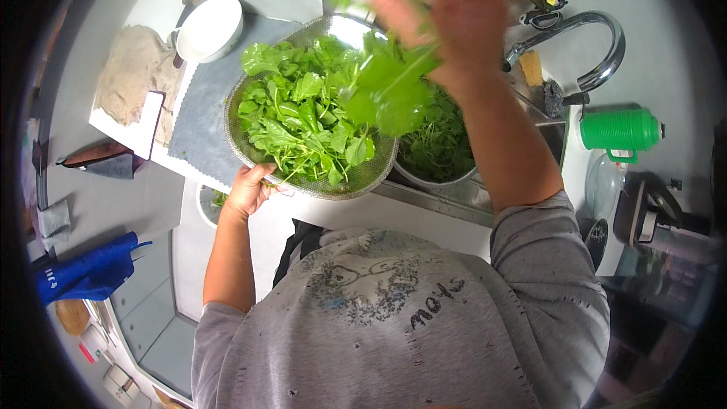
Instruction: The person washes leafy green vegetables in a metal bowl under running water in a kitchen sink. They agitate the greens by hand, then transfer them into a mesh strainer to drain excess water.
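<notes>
My left hand (249, 190) grips the near rim of a perforated metal colander (369, 179), its thumb over the edge. Loose leafy greens (306, 102) fill much of the colander. Above its right side, my right hand (437, 5) is blurred by motion and holds a bunch of greens (392, 88) that hangs from the fingers. Part of the colander's far side is hidden behind this hand and bunch. Just to the right, a round metal bowl (434, 182) with darker greens (440, 145) sits in the sink area, partly covered by the colander and my right forearm.
A curved chrome faucet (613, 51) rises at the right, near a sponge (531, 68) and a scouring pad (552, 96). Beyond stands a green jug (619, 129). On the left are a white bowl (210, 28), a grey mat (204, 108), a cloth (133, 74) and a phone-like slab (150, 125).
</notes>
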Available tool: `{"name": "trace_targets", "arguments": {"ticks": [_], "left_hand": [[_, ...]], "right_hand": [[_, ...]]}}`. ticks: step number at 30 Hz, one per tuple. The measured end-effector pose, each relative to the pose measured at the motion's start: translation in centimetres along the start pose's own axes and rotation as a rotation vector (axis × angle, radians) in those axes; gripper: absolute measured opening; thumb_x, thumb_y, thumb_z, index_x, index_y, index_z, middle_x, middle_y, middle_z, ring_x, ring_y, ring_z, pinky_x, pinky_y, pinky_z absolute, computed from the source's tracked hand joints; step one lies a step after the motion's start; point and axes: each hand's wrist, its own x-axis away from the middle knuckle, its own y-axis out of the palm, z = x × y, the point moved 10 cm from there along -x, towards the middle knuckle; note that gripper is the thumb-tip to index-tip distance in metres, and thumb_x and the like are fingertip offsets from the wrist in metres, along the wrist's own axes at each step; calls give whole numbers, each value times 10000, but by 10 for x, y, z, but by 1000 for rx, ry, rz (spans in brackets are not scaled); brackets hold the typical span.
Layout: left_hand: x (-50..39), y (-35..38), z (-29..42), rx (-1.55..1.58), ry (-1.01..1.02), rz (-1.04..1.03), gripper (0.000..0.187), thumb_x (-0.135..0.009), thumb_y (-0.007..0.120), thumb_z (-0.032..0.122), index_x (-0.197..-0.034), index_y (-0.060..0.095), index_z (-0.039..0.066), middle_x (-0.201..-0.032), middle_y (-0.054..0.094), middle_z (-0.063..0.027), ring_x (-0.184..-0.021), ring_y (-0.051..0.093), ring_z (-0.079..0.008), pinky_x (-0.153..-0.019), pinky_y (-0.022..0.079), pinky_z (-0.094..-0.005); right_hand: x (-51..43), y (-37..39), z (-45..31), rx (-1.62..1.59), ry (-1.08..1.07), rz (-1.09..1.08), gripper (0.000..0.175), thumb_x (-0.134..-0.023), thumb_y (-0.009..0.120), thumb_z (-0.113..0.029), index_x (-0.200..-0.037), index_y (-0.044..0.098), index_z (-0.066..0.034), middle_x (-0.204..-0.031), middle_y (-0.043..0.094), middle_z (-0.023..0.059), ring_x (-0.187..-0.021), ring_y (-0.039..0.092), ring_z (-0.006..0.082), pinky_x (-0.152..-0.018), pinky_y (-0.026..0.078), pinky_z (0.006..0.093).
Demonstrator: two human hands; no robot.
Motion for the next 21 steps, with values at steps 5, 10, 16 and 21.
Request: {"name": "trace_targets", "arguments": {"ticks": [5,10,16,21], "left_hand": [[0,-2,-1,-11,-21,20,342,-805,563,51,-1116,475,-63,-932,612,-138,-741,643,-233,-658,577,-356],[2,0,1,-15,-7,26,377,-810,568,56,-1155,458,-50,-989,606,-147,-792,641,-232,-664,573,-355],[2,5,2,-14,-6,-28,390,-807,563,53,-1162,450,-63,-1009,596,-161,-811,639,-251,-667,573,-370],[3,6,2,27,-10,-58,371,-804,569,49,-1143,470,-64,-981,606,-146,-789,637,-238,-654,570,-366]], "right_hand": [[67,96,50,412,227,-774,266,-804,611,-82,-1069,622,-101,-955,643,113,-851,602,293,-771,488,353],[75,89,64,272,271,-579,410,-812,629,-319,-1150,577,-93,-1062,596,166,-958,567,319,-832,446,381],[156,156,86,407,557,-1105,1160,-527,760,-608,-1425,205,-128,-1477,115,210,-1351,124,426,-1041,176,628],[130,154,110,106,778,-1208,832,-623,730,-584,-1237,525,-61,-1260,490,231,-1194,464,335,-984,384,402]]}}
